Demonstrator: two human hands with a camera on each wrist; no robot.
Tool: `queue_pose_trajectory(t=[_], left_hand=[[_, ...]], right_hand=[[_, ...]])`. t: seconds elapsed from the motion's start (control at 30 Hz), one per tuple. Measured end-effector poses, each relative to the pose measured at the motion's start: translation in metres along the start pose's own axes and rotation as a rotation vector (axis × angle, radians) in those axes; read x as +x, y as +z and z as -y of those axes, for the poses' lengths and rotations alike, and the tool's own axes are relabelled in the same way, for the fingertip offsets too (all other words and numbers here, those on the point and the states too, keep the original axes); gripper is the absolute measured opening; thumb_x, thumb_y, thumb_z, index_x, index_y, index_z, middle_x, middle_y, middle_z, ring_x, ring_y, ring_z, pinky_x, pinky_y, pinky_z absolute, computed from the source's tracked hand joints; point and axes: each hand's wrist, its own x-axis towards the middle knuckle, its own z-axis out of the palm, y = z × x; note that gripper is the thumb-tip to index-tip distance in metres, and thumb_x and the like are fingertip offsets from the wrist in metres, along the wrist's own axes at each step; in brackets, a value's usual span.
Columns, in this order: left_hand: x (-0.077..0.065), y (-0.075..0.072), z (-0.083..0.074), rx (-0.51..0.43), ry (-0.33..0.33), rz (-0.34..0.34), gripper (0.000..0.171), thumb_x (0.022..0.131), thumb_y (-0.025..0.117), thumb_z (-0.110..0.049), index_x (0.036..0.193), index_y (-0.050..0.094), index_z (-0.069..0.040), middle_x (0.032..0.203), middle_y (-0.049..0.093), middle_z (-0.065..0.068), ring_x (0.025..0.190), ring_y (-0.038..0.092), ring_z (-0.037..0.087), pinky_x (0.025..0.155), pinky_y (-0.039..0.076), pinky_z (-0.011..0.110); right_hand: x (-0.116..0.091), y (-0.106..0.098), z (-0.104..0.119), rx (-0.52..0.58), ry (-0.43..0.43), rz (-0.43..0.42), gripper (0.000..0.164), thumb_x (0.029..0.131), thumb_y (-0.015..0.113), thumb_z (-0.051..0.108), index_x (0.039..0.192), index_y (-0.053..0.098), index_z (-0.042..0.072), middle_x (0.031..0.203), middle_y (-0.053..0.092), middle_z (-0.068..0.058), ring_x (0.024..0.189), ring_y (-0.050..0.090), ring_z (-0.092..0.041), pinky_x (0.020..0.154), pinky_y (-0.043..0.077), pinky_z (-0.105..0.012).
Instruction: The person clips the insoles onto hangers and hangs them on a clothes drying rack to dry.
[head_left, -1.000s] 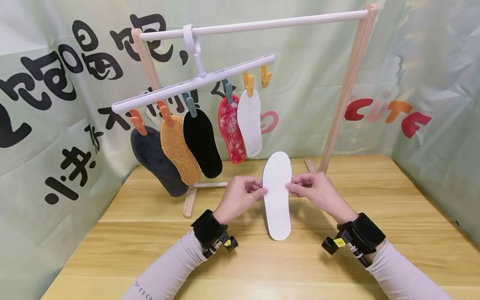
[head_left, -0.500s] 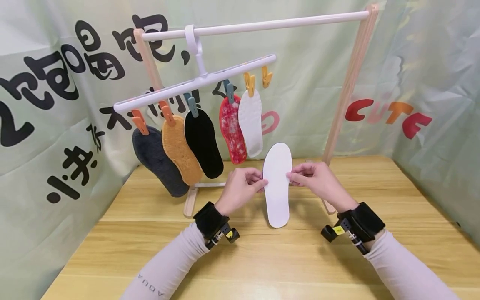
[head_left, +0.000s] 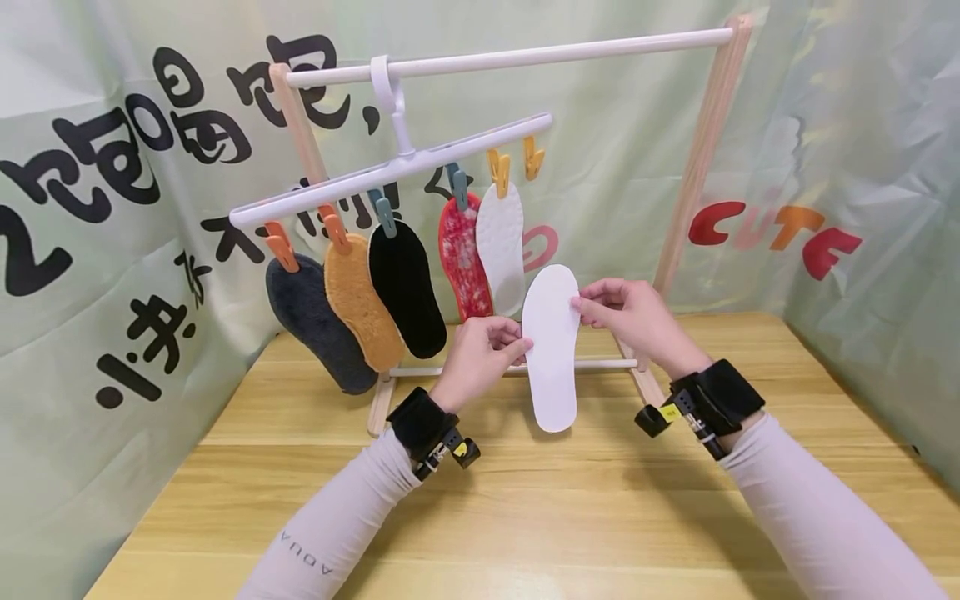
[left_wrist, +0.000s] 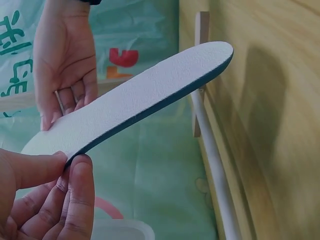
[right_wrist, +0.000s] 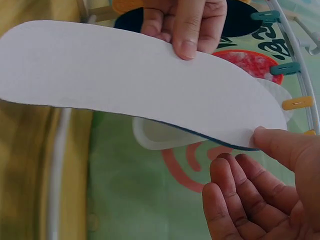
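A white insole (head_left: pixel 551 350) with a dark underside is held up in front of me, toe end upward, over the table. My left hand (head_left: pixel 483 354) pinches its left edge near the middle; the left wrist view shows the thumb on the white face and the index finger (left_wrist: pixel 81 177) beneath. My right hand (head_left: pixel 622 315) is at the upper right edge. In the right wrist view its thumb (right_wrist: pixel 280 145) touches the white face, while the loosely bent fingers (right_wrist: pixel 240 200) show below the edge, apart from it.
A white hanger (head_left: pixel 337 179) hangs tilted from a wooden rack's white rail (head_left: pixel 525 57). Several insoles hang from its clips, including a black one (head_left: pixel 405 287), a red one (head_left: pixel 461 250) and a white one (head_left: pixel 501 242). The rightmost yellow clip (head_left: pixel 533 158) holds nothing.
The white insole and both hands have risen toward the hanger. My right hand has slid up along the insole's edge, from beside its middle to nearer the top.
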Motion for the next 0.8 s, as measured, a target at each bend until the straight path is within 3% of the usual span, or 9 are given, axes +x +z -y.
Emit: queue_pose_trajectory(t=[0.1,0.3,0.53,0.7,0.8], left_hand=[[0.004,-0.001,-0.001,0.015,0.004,-0.006,0.011,0.098,0.080,-0.014,0.099,0.079,-0.003,0.090,0.082,0.012,0.083,0.081,0.028,0.067,0.061,0.023],[0.010,-0.002,-0.003,0.030,0.018,-0.015,0.011,0.098,0.080,-0.015,0.099,0.080,-0.004,0.090,0.083,0.010,0.081,0.081,0.023,0.067,0.061,0.023],[0.017,-0.003,-0.005,0.018,0.026,-0.034,0.011,0.098,0.080,-0.014,0.098,0.080,-0.004,0.089,0.083,0.011,0.078,0.081,0.019,0.068,0.062,0.024],[0.022,-0.005,-0.005,0.023,0.040,-0.044,0.011,0.098,0.080,-0.014,0.096,0.079,-0.003,0.087,0.082,0.013,0.081,0.081,0.030,0.066,0.060,0.023],[0.025,-0.005,-0.007,0.034,0.052,-0.050,0.011,0.098,0.080,-0.014,0.096,0.079,-0.003,0.086,0.082,0.013,0.080,0.081,0.029,0.067,0.060,0.024]], right_hand=[[0.008,-0.004,0.009,-0.005,-0.009,-0.009,0.045,0.106,0.071,0.037,0.131,0.070,0.000,0.120,0.076,-0.021,0.092,0.071,-0.008,0.080,0.058,-0.015],[0.025,-0.012,0.028,-0.018,-0.036,-0.040,0.048,0.107,0.068,0.040,0.138,0.067,0.004,0.133,0.073,-0.019,0.112,0.071,-0.023,0.085,0.055,-0.014],[0.043,-0.023,0.050,-0.001,-0.060,-0.062,0.051,0.108,0.065,0.037,0.148,0.060,0.006,0.139,0.069,-0.018,0.123,0.068,-0.031,0.107,0.056,-0.040],[0.059,-0.027,0.061,0.015,-0.077,-0.081,0.055,0.108,0.065,0.034,0.153,0.054,0.004,0.144,0.065,-0.020,0.131,0.063,-0.037,0.113,0.052,-0.047],[0.067,-0.029,0.069,0.010,-0.083,-0.088,0.058,0.108,0.065,0.034,0.157,0.050,0.005,0.150,0.062,-0.020,0.138,0.060,-0.037,0.118,0.049,-0.051]])
